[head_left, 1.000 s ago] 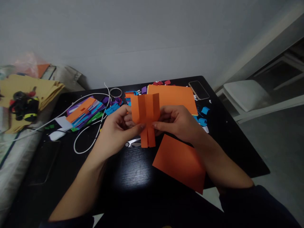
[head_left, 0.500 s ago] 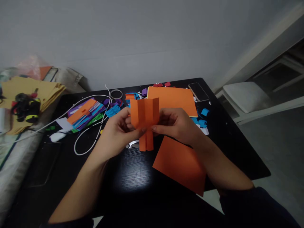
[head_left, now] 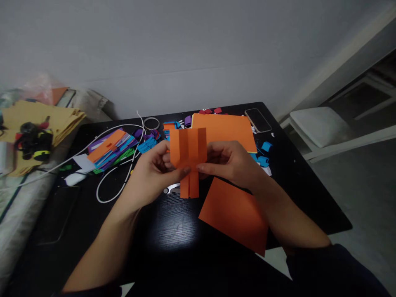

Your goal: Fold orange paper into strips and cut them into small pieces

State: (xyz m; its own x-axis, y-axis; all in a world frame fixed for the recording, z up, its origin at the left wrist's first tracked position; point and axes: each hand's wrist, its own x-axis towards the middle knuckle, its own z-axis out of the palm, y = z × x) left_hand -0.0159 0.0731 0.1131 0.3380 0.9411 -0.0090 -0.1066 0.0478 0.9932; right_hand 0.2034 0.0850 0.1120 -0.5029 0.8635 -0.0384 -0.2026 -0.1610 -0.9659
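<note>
Paper form [head_left: 189, 144], orange and creased lengthwise: held upright above the desk [head_left: 173, 222], between your left hand [head_left: 151, 169] and right hand [head_left: 230, 163]. Your grip is closed on it from both sides, thumbs on the near face where the wide upper part narrows. Flaps stand above your thumbs; the narrow strip hangs below. Orange sheet [head_left: 233, 212] lies flat by your right forearm.

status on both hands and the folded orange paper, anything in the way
Left hand and right hand both pinching folded orange paper. Paper creased, wide above, narrow below. Loose orange sheet nearby on table, not blocking either hand.
</note>
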